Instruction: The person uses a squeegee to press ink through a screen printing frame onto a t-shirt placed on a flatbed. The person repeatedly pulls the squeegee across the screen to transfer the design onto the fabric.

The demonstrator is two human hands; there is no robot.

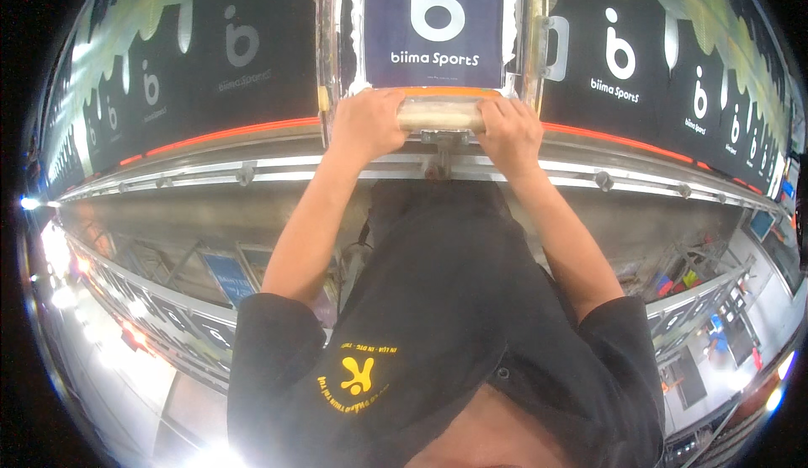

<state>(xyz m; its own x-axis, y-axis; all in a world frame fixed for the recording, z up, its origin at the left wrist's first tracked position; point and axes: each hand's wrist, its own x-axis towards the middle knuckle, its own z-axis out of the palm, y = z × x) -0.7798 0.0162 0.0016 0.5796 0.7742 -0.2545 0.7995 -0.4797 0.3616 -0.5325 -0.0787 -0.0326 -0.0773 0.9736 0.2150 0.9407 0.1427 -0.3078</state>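
Note:
A squeegee with a pale, bar-shaped handle (442, 118) and an orange strip along its far side lies across the near end of a screen-printing frame (539, 39). Around its left end my left hand (367, 123) is closed. My right hand (512, 130) grips the right end, fingers curled over the top. Beyond the squeegee, inside the frame, shows a dark blue panel (433, 26) with a pale rounded logo. White ink (357, 34) streaks both sides of that panel. The squeegee's lower edge is hidden.
Dark printed panels (278, 47) with the same logo stretch along the table to both sides, edged by a red-orange line. A metal rail (606, 182) with knobs runs along the near edge. Behind me are another long table (185, 325), bright lights and a person in blue (717, 337).

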